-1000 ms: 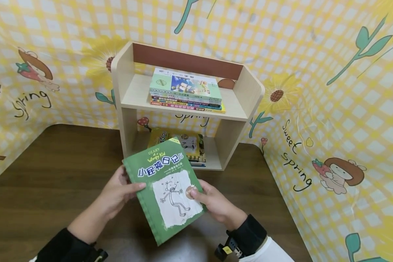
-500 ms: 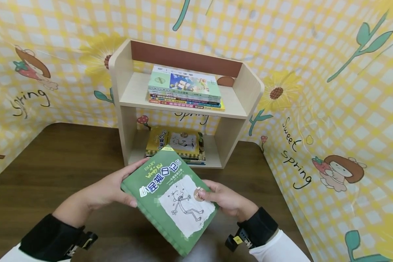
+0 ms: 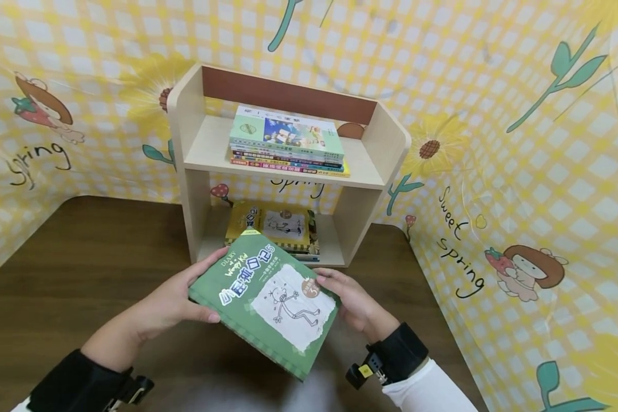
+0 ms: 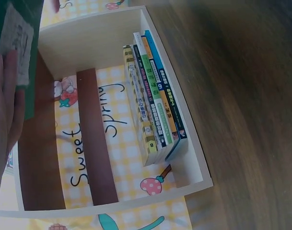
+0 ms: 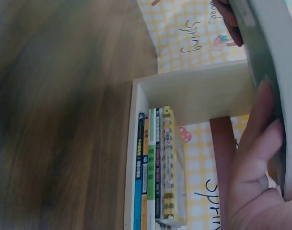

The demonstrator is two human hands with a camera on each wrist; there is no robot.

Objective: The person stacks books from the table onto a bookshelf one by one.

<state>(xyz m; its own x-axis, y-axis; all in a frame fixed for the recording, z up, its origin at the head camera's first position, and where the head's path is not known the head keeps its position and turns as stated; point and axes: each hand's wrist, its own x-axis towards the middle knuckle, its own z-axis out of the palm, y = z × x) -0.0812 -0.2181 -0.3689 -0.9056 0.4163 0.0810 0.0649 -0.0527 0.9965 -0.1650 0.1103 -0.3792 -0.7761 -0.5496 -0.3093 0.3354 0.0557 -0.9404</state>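
Observation:
A green Diary of a Wimpy Kid book (image 3: 268, 303) is held between both hands in front of the shelf, tilted with its cover up. My left hand (image 3: 167, 306) grips its left corner, thumb along the near edge and the other fingers at the far edge. On the opposite side, my right hand (image 3: 352, 300) grips the right edge. Fingers of the left hand (image 4: 4, 105) lie flat against the book's face in the left wrist view. In the right wrist view, the right hand (image 5: 258, 172) supports the book (image 5: 280, 96). Parts of both hands are hidden by it.
Behind the book stands a two-tier wooden shelf (image 3: 195, 137). Its upper tier bears a stack of several books (image 3: 288, 140). A lower stack topped by a yellow book (image 3: 278, 223) is partly covered by the green one. Yellow checked cloth (image 3: 474, 189) lines the walls.
The green book has turned counterclockwise, its lower end swinging right. My left hand has shifted toward its upper left corner. The right thumb has slid from the cover's picture toward the edge.

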